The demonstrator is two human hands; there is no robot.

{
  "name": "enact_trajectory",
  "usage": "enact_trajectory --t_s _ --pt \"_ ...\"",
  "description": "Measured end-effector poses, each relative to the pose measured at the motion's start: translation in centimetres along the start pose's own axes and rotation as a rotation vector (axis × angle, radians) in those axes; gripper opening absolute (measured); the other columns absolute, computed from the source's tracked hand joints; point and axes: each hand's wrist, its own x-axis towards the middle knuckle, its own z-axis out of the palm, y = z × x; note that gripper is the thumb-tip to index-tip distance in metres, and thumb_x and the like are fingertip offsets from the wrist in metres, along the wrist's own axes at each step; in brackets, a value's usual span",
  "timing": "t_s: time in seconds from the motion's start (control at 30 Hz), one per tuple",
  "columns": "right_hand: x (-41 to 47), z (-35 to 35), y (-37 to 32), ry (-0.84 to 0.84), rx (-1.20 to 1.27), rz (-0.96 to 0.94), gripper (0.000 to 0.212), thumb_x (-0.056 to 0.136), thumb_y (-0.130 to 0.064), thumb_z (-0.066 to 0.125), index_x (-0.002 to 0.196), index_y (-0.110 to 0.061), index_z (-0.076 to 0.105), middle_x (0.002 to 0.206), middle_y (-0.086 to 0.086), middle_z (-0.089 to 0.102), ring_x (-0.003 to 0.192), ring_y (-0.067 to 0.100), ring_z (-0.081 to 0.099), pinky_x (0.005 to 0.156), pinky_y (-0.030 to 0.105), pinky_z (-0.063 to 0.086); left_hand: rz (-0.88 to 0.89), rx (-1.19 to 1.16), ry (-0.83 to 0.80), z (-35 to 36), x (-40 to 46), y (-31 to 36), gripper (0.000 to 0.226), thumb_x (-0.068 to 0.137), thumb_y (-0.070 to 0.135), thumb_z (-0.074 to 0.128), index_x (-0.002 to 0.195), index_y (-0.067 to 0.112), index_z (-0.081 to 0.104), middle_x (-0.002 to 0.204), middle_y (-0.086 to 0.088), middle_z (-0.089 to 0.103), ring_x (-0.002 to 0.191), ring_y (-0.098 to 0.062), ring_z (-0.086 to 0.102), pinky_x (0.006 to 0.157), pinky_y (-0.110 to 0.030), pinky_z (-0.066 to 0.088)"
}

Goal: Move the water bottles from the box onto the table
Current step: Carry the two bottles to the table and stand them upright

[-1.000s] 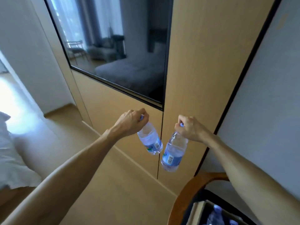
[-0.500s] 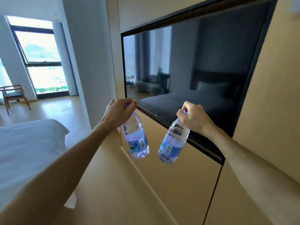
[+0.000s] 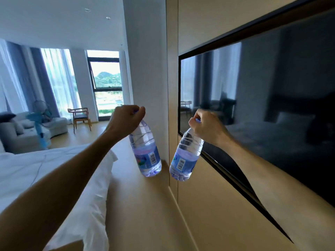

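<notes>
Bottles up in the air, one per hand, both carried by the neck. Left hand (image 3: 126,118) clenched round the cap end of the left water bottle (image 3: 146,152), fingers curled over the top, body hanging down and tilted slightly, base out over the wooden floor (image 3: 145,205). Right hand (image 3: 205,126) wrapped the same way round the neck of the right water bottle (image 3: 186,156), purple cap just peeking out by the thumb, body slanting down and to the left. Close together, those two bottles, barcodes facing the camera, bases near but not touching. Wall-mounted television (image 3: 262,109) right behind the right forearm, dark screen mirroring the room. White bed (image 3: 54,169) low on the left, under the left forearm. Farther back, grey sofa (image 3: 21,134), blue standing fan (image 3: 40,120), wooden chair (image 3: 80,117) by the window (image 3: 106,82). No box or table in view.
</notes>
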Motion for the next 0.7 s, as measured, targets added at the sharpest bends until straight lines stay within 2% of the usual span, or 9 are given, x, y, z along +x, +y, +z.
enact_trajectory --t_s 0.1,0.17,0.23,0.3,0.4,0.5,0.63,0.7 --pt "4.7 2.1 0.9 -0.048 0.031 -0.056 0.018 0.089 -0.029 0.051 0.072 -0.024 0.048 0.07 -0.012 0.054 0.069 0.004 0.054 0.059 0.027 0.047 -0.024 0.028 0.04 0.7 2.5 -2.1 0.041 0.099 0.024 0.05 0.067 0.003 0.064 0.055 -0.003 0.056 0.05 -0.015 0.048 0.054 -0.016 0.033" --pt "7.6 3.8 1.4 -0.056 0.032 -0.089 0.019 0.09 -0.03 0.051 0.072 -0.025 0.048 0.069 -0.011 0.055 0.067 0.003 0.055 0.056 0.025 0.047 -0.049 0.053 0.062 1.1 4.2 -3.6 0.04 0.098 0.023 0.051 0.064 0.006 0.061 0.052 0.001 0.051 0.049 -0.011 0.045 0.053 -0.016 0.031" --pt "10.3 5.7 1.8 -0.064 0.048 -0.101 0.02 0.089 -0.031 0.052 0.071 -0.023 0.049 0.067 -0.007 0.057 0.064 0.008 0.057 0.051 0.023 0.043 -0.06 0.095 0.073 1.4 5.8 -5.2 0.039 0.099 0.024 0.051 0.065 0.008 0.061 0.052 0.003 0.052 0.048 -0.009 0.046 0.052 -0.016 0.032" --pt "13.1 7.8 2.0 -0.074 0.076 -0.105 0.02 0.088 -0.032 0.052 0.073 -0.019 0.053 0.067 -0.002 0.059 0.065 0.015 0.06 0.053 0.028 0.048 -0.069 0.121 0.087 1.8 7.4 -7.0 0.037 0.099 0.024 0.051 0.065 0.011 0.06 0.052 0.005 0.051 0.048 -0.007 0.045 0.052 -0.016 0.031" --pt "17.0 11.0 2.1 -0.092 0.076 -0.141 0.021 0.087 -0.035 0.051 0.073 -0.019 0.054 0.066 -0.004 0.061 0.065 0.012 0.06 0.054 0.027 0.048 -0.085 0.127 0.098 2.4 9.7 -10.1 0.042 0.099 0.025 0.05 0.064 0.004 0.061 0.052 -0.004 0.054 0.049 -0.017 0.047 0.053 -0.021 0.035" --pt "20.7 14.4 1.8 -0.094 0.076 -0.185 0.023 0.089 -0.034 0.052 0.069 -0.023 0.05 0.063 -0.01 0.058 0.06 0.002 0.054 0.047 0.018 0.035 -0.104 0.13 0.126 3.0 12.2 -14.1 0.044 0.099 0.026 0.049 0.072 -0.004 0.068 0.063 -0.018 0.065 0.057 -0.029 0.057 0.062 -0.032 0.046" --pt "26.2 19.7 1.1 -0.13 0.099 -0.202 0.024 0.091 -0.032 0.052 0.068 -0.024 0.05 0.065 -0.007 0.057 0.061 0.004 0.054 0.047 0.019 0.034 -0.1 0.143 0.163 4.1 16.0 -20.6 0.045 0.099 0.027 0.048 0.08 -0.008 0.069 0.072 -0.024 0.068 0.066 -0.037 0.064 0.068 -0.039 0.053" --pt "29.1 22.3 0.7 -0.134 0.105 -0.212 0.025 0.091 -0.031 0.053 0.067 -0.023 0.049 0.064 -0.006 0.057 0.06 0.004 0.054 0.046 0.016 0.034 -0.107 0.15 0.175 4.5 18.2 -23.9 0.046 0.099 0.028 0.048 0.077 -0.007 0.068 0.066 -0.022 0.066 0.06 -0.036 0.061 0.064 -0.038 0.052"
